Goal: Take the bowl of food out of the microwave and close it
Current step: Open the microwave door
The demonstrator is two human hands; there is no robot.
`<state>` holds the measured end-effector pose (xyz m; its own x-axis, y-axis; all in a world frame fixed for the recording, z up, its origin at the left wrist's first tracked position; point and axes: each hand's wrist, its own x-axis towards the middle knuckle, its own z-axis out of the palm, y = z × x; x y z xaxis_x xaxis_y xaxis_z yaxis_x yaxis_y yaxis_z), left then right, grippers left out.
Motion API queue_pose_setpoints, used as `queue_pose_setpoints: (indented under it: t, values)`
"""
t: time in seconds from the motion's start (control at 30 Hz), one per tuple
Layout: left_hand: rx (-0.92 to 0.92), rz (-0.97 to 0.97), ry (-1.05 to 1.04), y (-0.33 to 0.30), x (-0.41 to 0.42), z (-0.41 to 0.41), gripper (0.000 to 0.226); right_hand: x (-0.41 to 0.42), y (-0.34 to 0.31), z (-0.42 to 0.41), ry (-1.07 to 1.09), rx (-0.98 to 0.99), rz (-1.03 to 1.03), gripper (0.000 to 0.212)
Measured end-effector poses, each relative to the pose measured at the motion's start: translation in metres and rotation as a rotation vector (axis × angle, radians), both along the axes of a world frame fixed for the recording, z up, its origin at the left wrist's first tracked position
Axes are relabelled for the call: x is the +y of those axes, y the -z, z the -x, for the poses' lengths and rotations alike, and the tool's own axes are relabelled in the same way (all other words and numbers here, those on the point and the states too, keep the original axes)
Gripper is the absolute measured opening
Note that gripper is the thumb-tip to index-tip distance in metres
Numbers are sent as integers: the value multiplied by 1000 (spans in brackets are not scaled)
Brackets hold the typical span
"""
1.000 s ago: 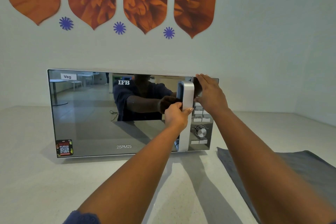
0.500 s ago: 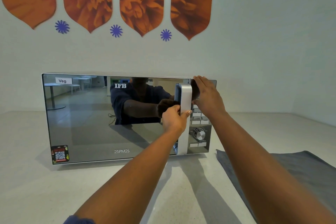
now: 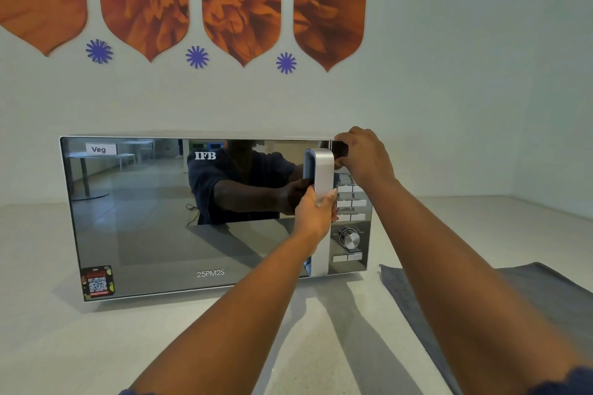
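A silver microwave (image 3: pixel 154 234) with a mirrored door stands on the pale counter, its door flush with the front. My left hand (image 3: pixel 313 213) is wrapped around the middle of the vertical silver door handle (image 3: pixel 323 167). My right hand (image 3: pixel 364 154) rests on the microwave's top right corner, above the control panel (image 3: pixel 351 218), fingers curled over the edge. The mirrored door hides the inside, so no bowl of food is visible.
A grey cloth (image 3: pixel 529 305) lies on the counter (image 3: pixel 80 346) to the right of the microwave. A white wall with orange flower panels rises close behind. The door reflects a person and a room.
My right hand slid up to the top right corner of the microwave. The view shifted slightly down and closer. My left hand stays on the handle and the door looks the same.
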<state>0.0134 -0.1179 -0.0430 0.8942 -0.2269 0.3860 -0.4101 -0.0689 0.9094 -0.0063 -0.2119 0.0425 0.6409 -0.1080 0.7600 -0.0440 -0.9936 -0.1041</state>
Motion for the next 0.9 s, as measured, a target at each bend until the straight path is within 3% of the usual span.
queue_pose_setpoints:
  t: [0.23, 0.4, 0.63, 0.77, 0.9]
  values:
    - [-33, 101, 36, 4, 1, 16, 40, 0, -1, 0, -17, -48, -12, 37]
    - [-17, 53, 104, 6, 18, 44, 44, 9, 2, 6, -18, -58, -44, 33]
    - [-6, -3, 251, -2, 46, 74, 45, 10, 2, 17, -38, 85, -15, 37]
    - [15, 8, 297, -2, 57, 86, 44, 23, 2, 33, -226, 8, -304, 42]
    - [44, 60, 363, -1, 70, 99, 43, 39, 1, 55, -635, -17, -812, 28]
